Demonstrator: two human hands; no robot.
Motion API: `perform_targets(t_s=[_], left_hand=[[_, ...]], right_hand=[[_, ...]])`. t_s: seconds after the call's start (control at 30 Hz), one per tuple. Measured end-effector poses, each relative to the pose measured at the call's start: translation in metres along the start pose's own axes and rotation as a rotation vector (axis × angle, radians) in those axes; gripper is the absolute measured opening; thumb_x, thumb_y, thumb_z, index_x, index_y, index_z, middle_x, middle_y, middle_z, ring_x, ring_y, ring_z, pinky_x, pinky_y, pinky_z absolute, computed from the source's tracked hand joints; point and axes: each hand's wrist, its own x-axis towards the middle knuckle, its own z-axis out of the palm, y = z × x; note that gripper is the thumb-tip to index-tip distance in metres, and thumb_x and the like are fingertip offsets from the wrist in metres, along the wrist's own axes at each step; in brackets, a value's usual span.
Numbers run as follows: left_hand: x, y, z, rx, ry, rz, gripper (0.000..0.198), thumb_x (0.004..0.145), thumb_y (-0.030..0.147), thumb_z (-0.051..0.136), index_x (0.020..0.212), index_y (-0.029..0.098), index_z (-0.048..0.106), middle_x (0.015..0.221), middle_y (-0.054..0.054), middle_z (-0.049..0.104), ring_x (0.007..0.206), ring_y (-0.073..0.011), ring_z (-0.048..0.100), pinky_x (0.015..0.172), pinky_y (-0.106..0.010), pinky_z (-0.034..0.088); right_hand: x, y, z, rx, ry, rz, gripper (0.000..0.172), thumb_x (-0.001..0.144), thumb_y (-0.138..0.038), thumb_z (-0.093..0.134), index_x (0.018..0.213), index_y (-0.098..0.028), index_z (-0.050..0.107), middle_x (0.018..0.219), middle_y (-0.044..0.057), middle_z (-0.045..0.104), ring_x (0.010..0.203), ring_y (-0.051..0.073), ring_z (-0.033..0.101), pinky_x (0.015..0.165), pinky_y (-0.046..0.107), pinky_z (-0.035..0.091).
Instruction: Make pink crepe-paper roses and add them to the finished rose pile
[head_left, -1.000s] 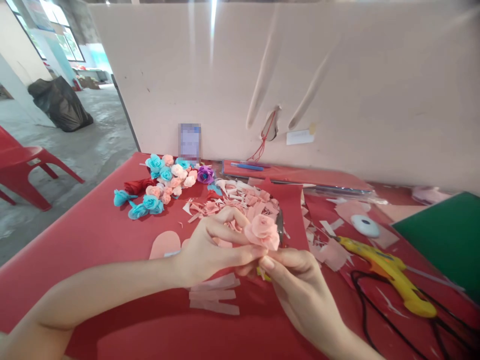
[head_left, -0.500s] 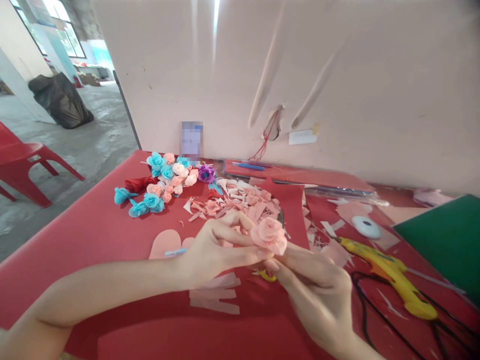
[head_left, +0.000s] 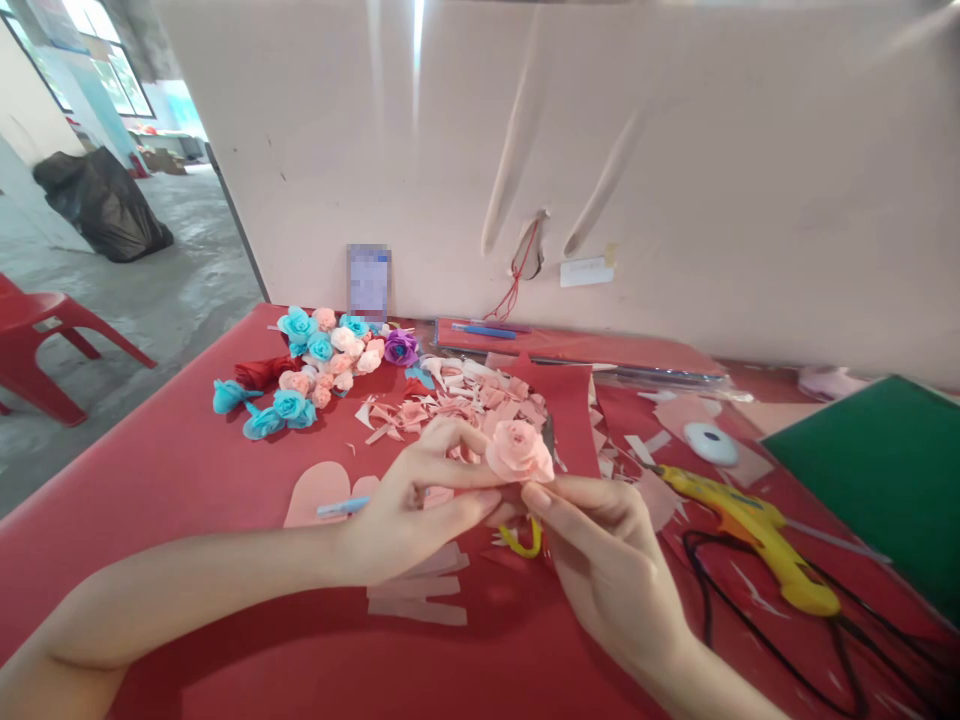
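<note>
Between my two hands is a pink paper rose (head_left: 519, 450), its bloom facing up toward me. The fingers of my left hand (head_left: 427, 490) are closed on its left side and underside. My right hand (head_left: 611, 560) pinches its base from the right with thumb and forefinger. Just below the bloom shows a yellow curved handle (head_left: 523, 540), partly hidden by my hands. Under my left hand lie pink paper strips (head_left: 420, 600), and beside its wrist are rounded pink paper petals (head_left: 319, 490) with a light blue pen (head_left: 343, 506) on them.
Finished paper flowers (head_left: 322, 350) in blue, pink, red and purple lie at the back left. Pink paper scraps (head_left: 480, 395) are heaped behind my hands. To the right lie a yellow glue gun (head_left: 757, 530) with a black cord, a white oval object (head_left: 710, 444) and a green board (head_left: 877, 470).
The rose has turned slightly and moved a little left and up in the view. My right hand's fingers have shifted at its base, and more of the yellow handle shows.
</note>
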Motion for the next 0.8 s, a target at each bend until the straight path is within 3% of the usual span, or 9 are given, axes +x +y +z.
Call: perform_targets(t_s=[0.13,0.23,0.33,0.5,0.6,0.8], left_hand=[[0.002,-0.003,-0.004,0.116,0.007,0.054,0.038,0.075,0.004,0.046,0.092,0.03,0.069,0.08,0.0,0.047,0.082,-0.0144,0.046,0.081,-0.033,0.039],[0.009,-0.004,-0.012,0.088,0.042,-0.116,0.032,0.078,0.009,0.045,0.091,0.027,0.069,0.08,0.0,0.049,0.077,-0.0131,0.048,0.074,-0.03,0.041],[0.018,-0.005,-0.023,0.128,0.044,-0.256,0.028,0.079,0.009,0.045,0.087,0.023,0.068,0.087,0.0,0.056,0.083,-0.0127,0.052,0.079,-0.028,0.041],[0.033,0.008,-0.042,0.226,-0.036,-0.331,0.026,0.078,0.008,0.045,0.085,0.02,0.067,0.096,0.0,0.063,0.089,-0.0124,0.056,0.078,-0.023,0.043],[0.035,0.019,-0.05,0.425,-0.107,-0.304,0.024,0.079,0.011,0.045,0.09,0.02,0.065,0.097,0.001,0.065,0.086,-0.0113,0.058,0.073,-0.021,0.045],[0.011,0.01,-0.058,0.824,-0.307,-0.244,0.022,0.081,0.016,0.046,0.092,0.019,0.064,0.089,-0.001,0.066,0.08,-0.0123,0.06,0.071,-0.021,0.045]], right_hand=[[0.006,-0.001,0.0,0.011,0.112,0.02,0.007,0.068,-0.027,0.069,0.064,-0.025,0.074,0.053,0.003,0.068,0.049,0.014,0.06,0.049,0.024,0.048],[0.009,-0.001,-0.003,0.009,0.18,0.003,0.004,0.065,-0.027,0.071,0.063,-0.026,0.074,0.05,0.002,0.068,0.044,0.013,0.057,0.046,0.024,0.047],[0.011,-0.001,-0.005,0.003,0.202,-0.009,0.004,0.064,-0.026,0.07,0.062,-0.027,0.074,0.054,0.003,0.069,0.046,0.014,0.06,0.049,0.025,0.049],[0.013,-0.003,-0.005,-0.001,0.217,-0.028,0.004,0.062,-0.025,0.071,0.06,-0.027,0.074,0.054,0.003,0.07,0.047,0.016,0.062,0.048,0.026,0.049],[0.013,-0.005,-0.004,-0.004,0.206,-0.033,0.004,0.062,-0.025,0.071,0.059,-0.027,0.074,0.052,0.003,0.069,0.045,0.015,0.061,0.048,0.026,0.049],[0.013,-0.002,-0.005,-0.018,0.202,-0.003,0.005,0.062,-0.026,0.071,0.058,-0.028,0.073,0.052,0.002,0.069,0.051,0.015,0.062,0.052,0.024,0.049]])
